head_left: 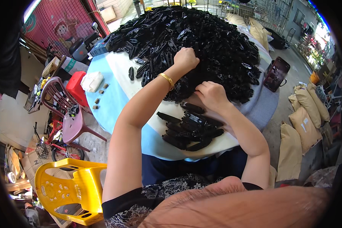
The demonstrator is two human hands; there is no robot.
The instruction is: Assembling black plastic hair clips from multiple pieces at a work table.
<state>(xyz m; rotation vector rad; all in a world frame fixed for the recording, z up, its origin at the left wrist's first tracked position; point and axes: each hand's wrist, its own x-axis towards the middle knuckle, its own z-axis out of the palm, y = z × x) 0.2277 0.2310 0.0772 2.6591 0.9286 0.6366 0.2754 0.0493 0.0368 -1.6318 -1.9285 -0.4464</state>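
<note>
A big heap of small black plastic parts, many of them long and narrow, covers the far part of the round table. My left hand, with a gold bracelet at its wrist, is closed over the middle of the heap. Its fingertips are hidden, so what it grips does not show. At the heap's near edge, my right hand has its fingers curled together. Anything between them is out of sight. Just in front lies a smaller pile of long black plastic pieces, close to the table's near edge.
The table has a pale blue and white cloth. A white bag and several small brown bits lie at its left; a phone stands at its right. A yellow chair, a mauve chair and tan sacks surround it.
</note>
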